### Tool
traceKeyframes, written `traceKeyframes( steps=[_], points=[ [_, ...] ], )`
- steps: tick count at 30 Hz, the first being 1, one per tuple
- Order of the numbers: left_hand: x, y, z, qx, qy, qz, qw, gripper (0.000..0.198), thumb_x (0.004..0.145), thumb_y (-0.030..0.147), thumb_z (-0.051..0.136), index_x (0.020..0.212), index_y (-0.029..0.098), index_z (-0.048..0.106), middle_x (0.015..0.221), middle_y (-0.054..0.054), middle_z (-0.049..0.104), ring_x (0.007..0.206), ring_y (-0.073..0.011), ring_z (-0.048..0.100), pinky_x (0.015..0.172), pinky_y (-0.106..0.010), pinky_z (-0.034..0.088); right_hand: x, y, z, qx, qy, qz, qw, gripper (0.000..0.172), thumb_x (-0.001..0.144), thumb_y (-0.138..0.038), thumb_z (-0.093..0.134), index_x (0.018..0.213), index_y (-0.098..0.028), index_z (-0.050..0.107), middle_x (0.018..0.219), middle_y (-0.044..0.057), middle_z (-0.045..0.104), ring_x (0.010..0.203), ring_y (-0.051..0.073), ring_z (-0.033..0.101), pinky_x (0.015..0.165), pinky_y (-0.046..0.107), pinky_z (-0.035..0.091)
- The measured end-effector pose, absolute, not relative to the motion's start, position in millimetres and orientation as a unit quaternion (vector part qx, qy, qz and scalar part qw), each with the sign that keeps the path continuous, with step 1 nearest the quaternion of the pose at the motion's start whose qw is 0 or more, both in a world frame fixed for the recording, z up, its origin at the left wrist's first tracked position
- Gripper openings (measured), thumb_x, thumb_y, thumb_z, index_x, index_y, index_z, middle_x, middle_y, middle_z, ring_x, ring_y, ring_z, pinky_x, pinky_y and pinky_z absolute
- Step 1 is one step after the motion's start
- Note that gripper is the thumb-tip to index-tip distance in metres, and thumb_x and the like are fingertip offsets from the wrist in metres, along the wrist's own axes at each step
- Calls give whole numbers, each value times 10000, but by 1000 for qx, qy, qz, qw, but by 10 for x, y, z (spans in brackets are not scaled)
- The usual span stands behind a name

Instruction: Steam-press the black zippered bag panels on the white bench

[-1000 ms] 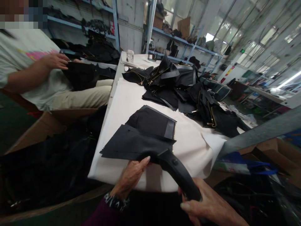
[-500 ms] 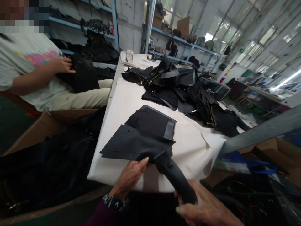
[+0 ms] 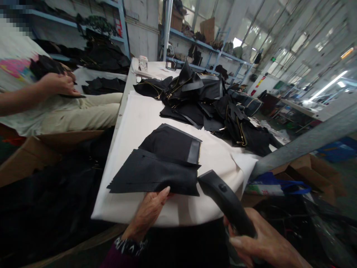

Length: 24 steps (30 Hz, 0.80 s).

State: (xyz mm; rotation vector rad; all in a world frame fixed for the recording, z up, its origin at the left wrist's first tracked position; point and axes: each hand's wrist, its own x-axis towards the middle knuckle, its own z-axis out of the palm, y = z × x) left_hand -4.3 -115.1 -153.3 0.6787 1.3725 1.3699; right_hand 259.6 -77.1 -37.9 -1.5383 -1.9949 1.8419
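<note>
My left hand (image 3: 152, 206) pinches the near edge of a black leather bag piece (image 3: 156, 173), thumb on top and fingers underneath. This textured piece has a jagged left edge and overlaps black fabric (image 3: 170, 143) with a smooth strip and a gold zipper edge. Wrapped in my right hand (image 3: 259, 234) is a curved black handheld trimmer (image 3: 225, 199) with a flat, wide head. Its head points up and left, close to the right end of the leather piece; I cannot tell whether they touch.
A white cloth covers the table (image 3: 139, 119). Black pieces with gold zippers (image 3: 192, 96) are heaped at the back. A co-worker (image 3: 55, 89) sits at the left, handling black material. A cardboard box (image 3: 41, 149) stands below there. A grey metal post (image 3: 301, 145) slants at the right.
The trimmer has moved right, off the leather and past its right end. My left hand still grips the near edge. The view has shifted slightly, and the co-worker's hands and black material have moved.
</note>
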Motion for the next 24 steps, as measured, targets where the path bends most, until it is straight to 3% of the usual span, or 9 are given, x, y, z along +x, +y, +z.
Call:
traceKeyframes(
  steps=[6, 9, 12, 16, 18, 20, 24],
  points=[
    [63, -1176, -1597, 234, 506, 597, 577, 194, 738, 386, 629, 697, 223, 726, 677, -41, 715, 801, -212, 668, 845, -281, 518, 2342, -853, -555, -455, -635, 625, -20, 236, 714, -332, 664, 832, -148, 574, 557, -49, 544, 482, 101, 488, 457, 196, 336],
    [130, -1229, -1639, 212, 492, 603, 591, 215, 750, 400, 639, 665, 213, 702, 757, -48, 736, 849, -206, 676, 921, -290, 486, 2348, -772, -600, -450, -633, 628, 38, 327, 729, -401, 677, 889, -140, 562, 509, -59, 542, 442, 99, 487, 465, 206, 354],
    [193, -1321, -1705, 200, 476, 608, 603, 234, 766, 426, 634, 765, 201, 702, 877, -61, 750, 885, -227, 688, 941, -351, 488, 2511, -674, -581, -471, -616, 622, 110, 463, 754, -482, 658, 1014, -138, 491, 490, -69, 536, 430, 110, 486, 476, 228, 376],
    [237, -1526, -1819, 269, 541, 542, 584, 335, 801, 478, 589, 882, 168, 687, 910, -92, 751, 842, -259, 708, 831, -380, 550, 2759, -668, -487, -486, -623, 602, 113, 461, 751, -534, 633, 961, -152, 482, 484, -54, 529, 424, 122, 469, 447, 239, 359],
    [221, -1637, -1848, 355, 627, 499, 481, 286, 829, 440, 568, 887, 187, 686, 821, -66, 752, 717, -230, 711, 721, -335, 566, 2833, -736, -466, -493, -627, 598, 86, 437, 740, -540, 623, 914, -158, 498, 490, -46, 529, 431, 125, 473, 448, 241, 366],
    [178, -1715, -1842, 448, 686, 480, 313, 185, 829, 348, 596, 921, 218, 690, 769, -32, 749, 646, -195, 700, 678, -288, 556, 2867, -825, -484, -491, -635, 594, 58, 405, 724, -520, 625, 871, -160, 512, 495, -45, 527, 440, 124, 477, 456, 237, 366],
    [71, -1752, -1783, 610, 628, 481, -36, 172, 838, 151, 602, 990, 188, 673, 818, -41, 750, 705, -165, 701, 707, -235, 539, 2865, -980, -583, -458, -665, 588, 36, 281, 720, -402, 626, 826, -158, 536, 559, -40, 538, 500, 120, 484, 486, 223, 355]
  ],
)
